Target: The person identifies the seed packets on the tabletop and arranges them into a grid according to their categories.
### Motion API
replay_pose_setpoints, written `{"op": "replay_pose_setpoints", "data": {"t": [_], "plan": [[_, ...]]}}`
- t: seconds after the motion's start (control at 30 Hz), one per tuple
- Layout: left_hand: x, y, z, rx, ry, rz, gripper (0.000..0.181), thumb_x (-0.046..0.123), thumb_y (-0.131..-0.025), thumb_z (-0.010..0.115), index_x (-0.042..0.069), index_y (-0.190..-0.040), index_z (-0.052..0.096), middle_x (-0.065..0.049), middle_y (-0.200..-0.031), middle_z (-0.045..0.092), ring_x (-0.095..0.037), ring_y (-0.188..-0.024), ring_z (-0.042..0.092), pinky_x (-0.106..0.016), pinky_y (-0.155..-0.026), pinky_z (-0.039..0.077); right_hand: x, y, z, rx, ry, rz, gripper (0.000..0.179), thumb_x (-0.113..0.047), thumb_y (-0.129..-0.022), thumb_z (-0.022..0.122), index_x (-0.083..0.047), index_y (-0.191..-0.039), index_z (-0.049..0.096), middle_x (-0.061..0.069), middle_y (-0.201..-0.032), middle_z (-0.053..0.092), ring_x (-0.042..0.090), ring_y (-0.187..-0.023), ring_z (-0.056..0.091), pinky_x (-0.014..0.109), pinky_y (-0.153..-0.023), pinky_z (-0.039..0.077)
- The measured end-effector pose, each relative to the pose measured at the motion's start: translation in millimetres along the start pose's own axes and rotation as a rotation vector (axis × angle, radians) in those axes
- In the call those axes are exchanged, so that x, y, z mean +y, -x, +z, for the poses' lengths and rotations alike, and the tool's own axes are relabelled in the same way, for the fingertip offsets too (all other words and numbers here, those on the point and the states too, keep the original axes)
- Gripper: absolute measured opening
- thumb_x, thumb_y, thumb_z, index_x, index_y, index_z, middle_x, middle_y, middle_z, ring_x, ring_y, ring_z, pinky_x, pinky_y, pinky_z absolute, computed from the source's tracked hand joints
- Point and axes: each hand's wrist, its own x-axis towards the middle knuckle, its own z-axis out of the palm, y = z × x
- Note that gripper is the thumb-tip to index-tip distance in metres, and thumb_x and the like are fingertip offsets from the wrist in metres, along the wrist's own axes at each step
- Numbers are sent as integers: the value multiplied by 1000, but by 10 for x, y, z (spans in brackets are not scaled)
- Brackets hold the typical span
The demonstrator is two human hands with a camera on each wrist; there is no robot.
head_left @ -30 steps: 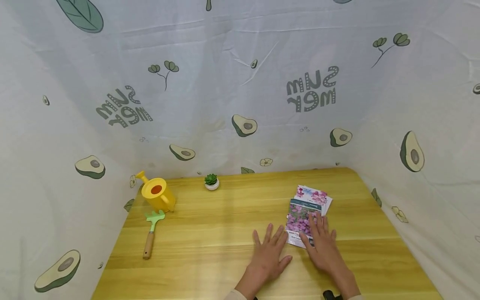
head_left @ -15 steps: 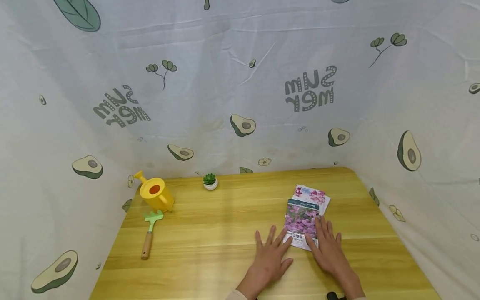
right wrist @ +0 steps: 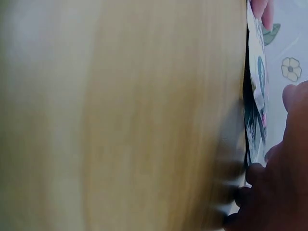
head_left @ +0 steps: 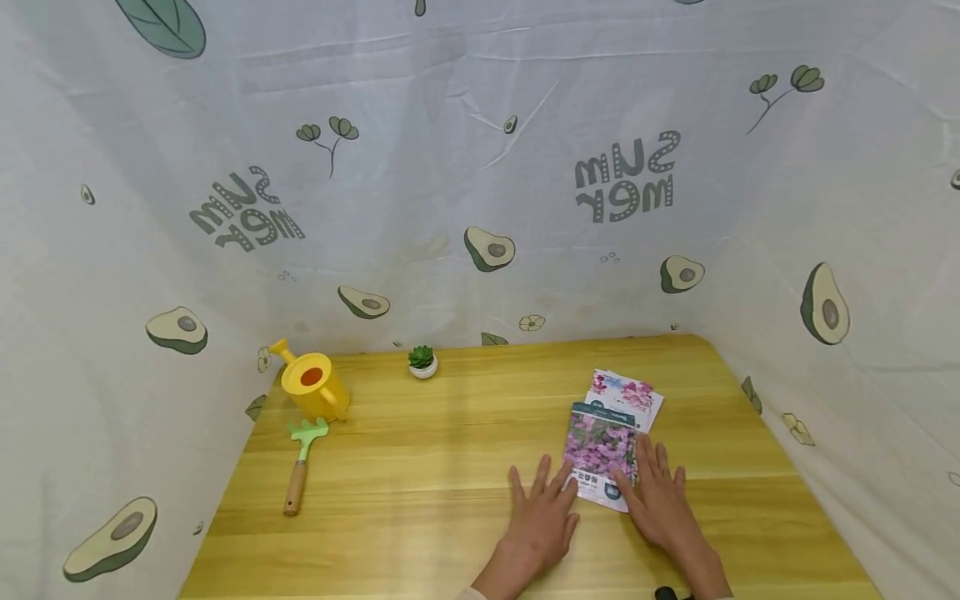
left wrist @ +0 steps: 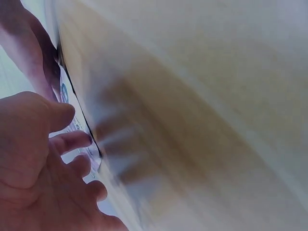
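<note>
A flower seed packet (head_left: 602,446) with a pink-blossom picture and white lower strip lies flat on the wooden table. It partly overlaps white packets (head_left: 630,393) with pink blossoms behind it. My left hand (head_left: 538,521), fingers straight and spread, touches the front packet's lower left edge with its fingertips. Along the opposite edge, my right hand (head_left: 663,496) has its fingers extended, thumb at the packet's lower right side. In the left wrist view the left hand (left wrist: 43,163) is seen from the palm side, low over the tabletop. The right wrist view shows the right hand (right wrist: 279,178) beside the packet (right wrist: 257,72).
A yellow watering can (head_left: 315,387) stands at the table's back left, with a green hand rake (head_left: 302,467) with a wooden handle in front of it. A small potted succulent (head_left: 423,362) is at the back edge. Avocado-printed cloth (head_left: 420,192) surrounds the table (head_left: 420,533).
The front seed packet has slid a little toward me and left, baring more of the packets behind. My right hand has drawn back slightly, off the packet's picture to its right edge.
</note>
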Motion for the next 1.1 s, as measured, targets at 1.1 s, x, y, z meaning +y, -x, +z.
{"op": "replay_pose_setpoints", "data": {"t": [1.1], "plan": [[153,-170,-52,8,-153,17,38,45,-107,62,29,-142,61,10,-174,34,-13,-161,32,-46,-117,48,210,2,125,91,18,-101,71,-35,-115,49,19,-158,31,41,-168,22,63,-157,12,89,-116,7]]}}
